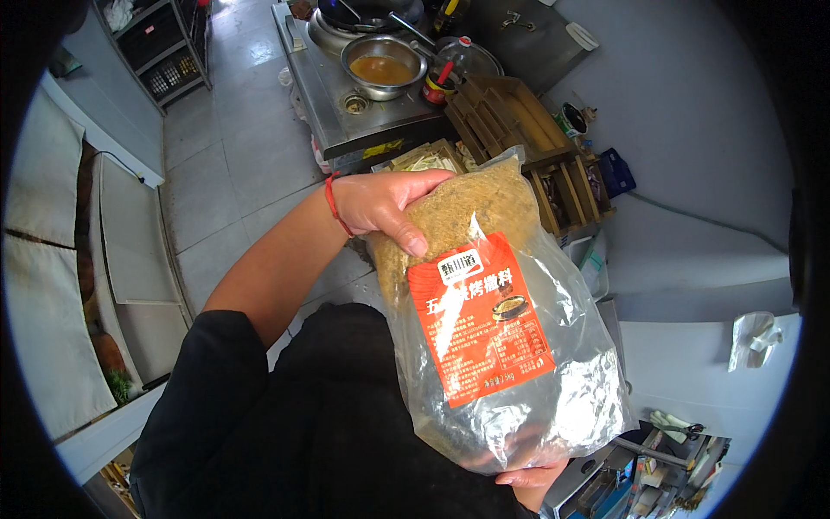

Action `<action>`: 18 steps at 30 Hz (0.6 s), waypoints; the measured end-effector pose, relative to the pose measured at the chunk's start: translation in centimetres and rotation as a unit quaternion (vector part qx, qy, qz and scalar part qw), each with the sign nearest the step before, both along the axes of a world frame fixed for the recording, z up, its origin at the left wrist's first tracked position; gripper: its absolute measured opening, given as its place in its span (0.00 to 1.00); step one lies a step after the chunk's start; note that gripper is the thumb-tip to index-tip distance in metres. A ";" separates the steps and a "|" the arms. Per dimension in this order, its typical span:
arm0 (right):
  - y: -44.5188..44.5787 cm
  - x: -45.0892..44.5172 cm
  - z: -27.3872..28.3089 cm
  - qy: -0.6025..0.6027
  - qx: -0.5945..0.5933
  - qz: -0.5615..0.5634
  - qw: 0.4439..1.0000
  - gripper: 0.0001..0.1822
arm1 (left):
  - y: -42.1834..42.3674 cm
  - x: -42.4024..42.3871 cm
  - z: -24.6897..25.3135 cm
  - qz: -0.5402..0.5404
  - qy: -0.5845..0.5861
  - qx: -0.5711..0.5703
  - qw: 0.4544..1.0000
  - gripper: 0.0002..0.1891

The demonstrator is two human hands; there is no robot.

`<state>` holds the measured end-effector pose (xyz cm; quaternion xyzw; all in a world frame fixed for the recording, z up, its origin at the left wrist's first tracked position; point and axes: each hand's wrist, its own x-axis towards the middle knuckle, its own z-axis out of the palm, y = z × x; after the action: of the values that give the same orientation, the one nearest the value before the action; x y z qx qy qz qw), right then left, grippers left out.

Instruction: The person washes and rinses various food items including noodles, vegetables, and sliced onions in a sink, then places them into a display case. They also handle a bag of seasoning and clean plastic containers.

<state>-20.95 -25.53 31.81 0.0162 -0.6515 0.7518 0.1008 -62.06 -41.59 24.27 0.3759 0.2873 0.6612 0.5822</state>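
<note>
A large clear plastic bag (570, 337) of coarse yellow-brown powder (473, 194) is held up in front of me, tilted. The powder sits in its far end, and the near part is transparent. A red printed label (480, 318) bearing writing faces up. My left hand (389, 204), with a red cord at the wrist, grips the far left side, thumb on top and the other fingers mostly hidden. At the near edge, my right hand (535, 473) pinches the plastic, its fingers partly showing through from beneath.
Beyond the bag, a steel counter (331, 123) carries a metal bowl (384, 68) of orange-brown liquid and a wok (369, 13). Wooden compartment trays (512, 123) stand by the right wall. Shelving with crates (162, 58) is at far left; a cluttered bench (642, 473) lies lower right.
</note>
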 end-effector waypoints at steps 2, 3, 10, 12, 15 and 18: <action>-0.5 1.0 -0.6 0.018 0.020 -0.084 0.996 0.14 | -0.2 -0.1 -0.4 0.004 0.005 -0.005 1.000 0.55; -0.8 0.7 0.1 0.004 -0.024 -0.098 0.995 0.13 | -0.2 0.0 -0.6 0.019 -0.009 0.004 1.000 0.53; 2.1 -4.1 1.9 0.028 0.150 -0.295 0.943 0.10 | -3.1 2.9 -5.5 0.079 -0.159 0.034 0.984 0.51; 3.2 -5.1 2.1 0.046 0.180 -0.325 0.927 0.09 | -3.8 3.9 -7.4 0.060 -0.265 0.045 0.961 0.47; 5.7 -4.8 2.0 -0.012 0.122 -0.358 0.926 0.06 | -3.5 5.4 -6.7 0.075 -0.282 0.027 0.956 0.39; 7.1 -6.1 1.8 -0.001 0.094 -0.380 0.920 0.07 | -3.2 6.9 -6.7 0.113 -0.247 -0.015 0.962 0.35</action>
<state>-27.10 -18.45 33.57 -0.2244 -0.6761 0.5923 0.3763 -55.12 -44.79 17.61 0.1570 0.1847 0.7907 0.5622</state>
